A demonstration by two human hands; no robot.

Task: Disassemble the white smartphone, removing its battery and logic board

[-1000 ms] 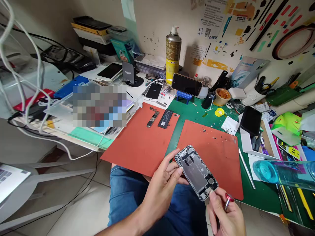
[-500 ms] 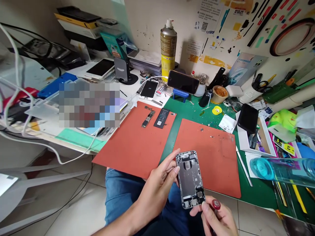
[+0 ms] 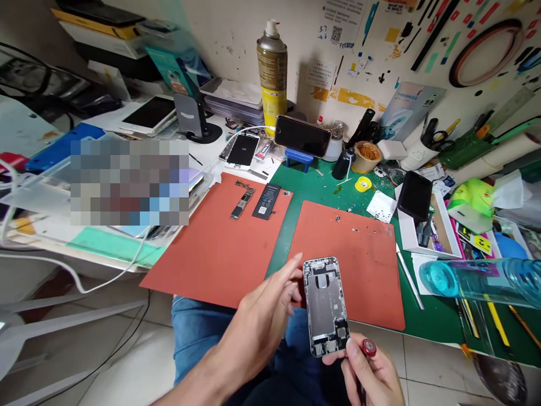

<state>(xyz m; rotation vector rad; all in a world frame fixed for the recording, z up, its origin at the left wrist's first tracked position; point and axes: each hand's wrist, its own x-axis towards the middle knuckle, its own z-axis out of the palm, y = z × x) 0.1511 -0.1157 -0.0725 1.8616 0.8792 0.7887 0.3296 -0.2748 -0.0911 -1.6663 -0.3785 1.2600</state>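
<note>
My right hand [image 3: 372, 366] pinches the lower right corner of an opened phone housing [image 3: 325, 307], tilted above my lap. A screwdriver [image 3: 369, 347] with a red cap is also tucked in that hand, most of its shaft hidden by the fingers. Just left of the housing, my left hand [image 3: 270, 304] has its fingers stretched out, apart from the frame and holding nothing. On the left orange mat [image 3: 211, 248] lie a logic board [image 3: 243, 203] and a black phone battery [image 3: 266, 201]. Tiny parts [image 3: 355, 229] are scattered over the right orange mat [image 3: 359, 270].
A silver pen-like tool [image 3: 409, 276] and a blue transparent bottle [image 3: 477, 279] lie at the right. Behind the mats, a phone [image 3: 302, 136] rests on a blue stand near a spray can [image 3: 271, 73]. A white box [image 3: 426, 237] holds a black phone and tools.
My left hand has let go of the housing's left edge and moved slightly left. The right hand keeps the housing and screwdriver. The view has turned a little to the right.
</note>
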